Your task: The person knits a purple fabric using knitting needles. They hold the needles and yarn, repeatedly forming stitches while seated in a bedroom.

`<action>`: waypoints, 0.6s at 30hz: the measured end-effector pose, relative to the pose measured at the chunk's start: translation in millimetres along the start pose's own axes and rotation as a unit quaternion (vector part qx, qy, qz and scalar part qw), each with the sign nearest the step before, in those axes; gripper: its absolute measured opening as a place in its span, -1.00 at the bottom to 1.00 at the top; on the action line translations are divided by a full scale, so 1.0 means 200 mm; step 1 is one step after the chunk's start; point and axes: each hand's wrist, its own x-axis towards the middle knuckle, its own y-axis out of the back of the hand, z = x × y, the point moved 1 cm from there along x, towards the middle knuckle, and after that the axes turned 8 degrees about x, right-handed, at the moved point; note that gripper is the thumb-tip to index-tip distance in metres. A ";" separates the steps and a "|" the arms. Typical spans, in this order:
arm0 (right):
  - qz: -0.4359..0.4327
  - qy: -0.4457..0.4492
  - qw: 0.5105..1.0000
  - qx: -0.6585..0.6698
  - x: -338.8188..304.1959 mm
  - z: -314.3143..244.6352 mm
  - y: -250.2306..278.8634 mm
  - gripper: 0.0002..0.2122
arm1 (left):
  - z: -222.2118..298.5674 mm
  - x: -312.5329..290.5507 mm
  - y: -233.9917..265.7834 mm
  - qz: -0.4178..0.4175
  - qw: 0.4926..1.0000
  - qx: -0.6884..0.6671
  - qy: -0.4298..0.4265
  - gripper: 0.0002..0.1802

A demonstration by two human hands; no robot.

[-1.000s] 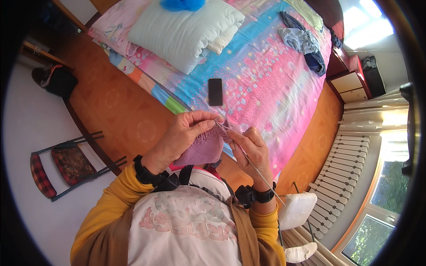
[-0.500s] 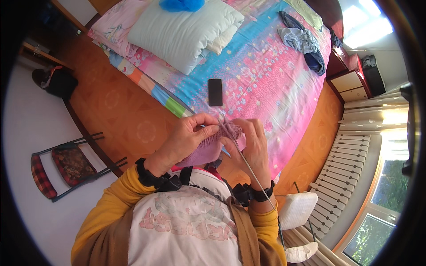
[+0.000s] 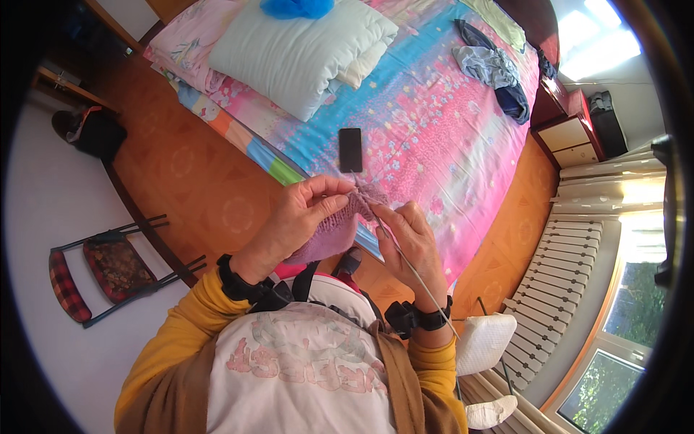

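Note:
A piece of purple knitting (image 3: pixel 334 235) hangs between my hands in front of my body. My left hand (image 3: pixel 300 213) is closed on its upper left edge, with thumb and index finger pinched near the stitches. A long thin knitting needle (image 3: pixel 421 281) runs from the stitches under my right hand (image 3: pixel 412 242) and down past the wrist. My right hand is closed round this needle, index finger stretched along it towards the knitting. The tip of a needle pokes up just beyond my left fingertips. The yarn's path through my fingers is too small to make out.
Ahead is a bed with a pink and blue flowered sheet (image 3: pixel 434 166), a black phone (image 3: pixel 350 150), a folded pale quilt (image 3: pixel 289 54) and crumpled clothes (image 3: pixel 491 66). A folding chair (image 3: pixel 119 267) stands left, a white-covered seat (image 3: pixel 486 343) right, by the radiator (image 3: pixel 553 289).
My right hand has shifted slightly down, its index finger now straighter along the needle. The knitting has moved a little left and hangs lower, and my left hand has tilted slightly.

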 end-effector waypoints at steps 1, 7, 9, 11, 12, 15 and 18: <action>-0.008 0.005 1.000 0.009 0.00 0.00 0.01 -0.69 | 0.01 0.00 0.01 -0.010 1.000 0.011 0.019 -0.80; -0.041 0.001 0.996 0.074 -0.04 0.02 -0.01 -0.71 | 0.02 -0.03 0.01 -0.065 0.992 -0.016 0.110 -0.78; -0.034 0.000 0.998 0.054 -0.04 0.02 -0.02 -0.70 | 0.03 -0.03 0.00 -0.063 0.992 -0.016 0.106 -0.77; -0.001 0.015 1.000 0.023 -0.03 0.00 -0.01 -0.70 | 0.03 -0.03 0.00 -0.034 0.996 -0.011 0.086 -0.77; -0.011 -0.017 1.000 0.024 -0.03 -0.01 -0.01 -0.67 | 0.04 -0.03 0.00 -0.033 0.995 -0.004 0.097 -0.77; -0.026 -0.064 0.997 0.036 0.01 -0.04 -0.01 -0.57 | 0.05 -0.04 -0.02 -0.049 0.992 0.021 0.114 -0.79; -0.107 -0.040 0.993 0.019 0.06 -0.04 -0.02 -0.42 | 0.02 -0.05 -0.08 -0.099 0.992 0.000 0.084 -0.84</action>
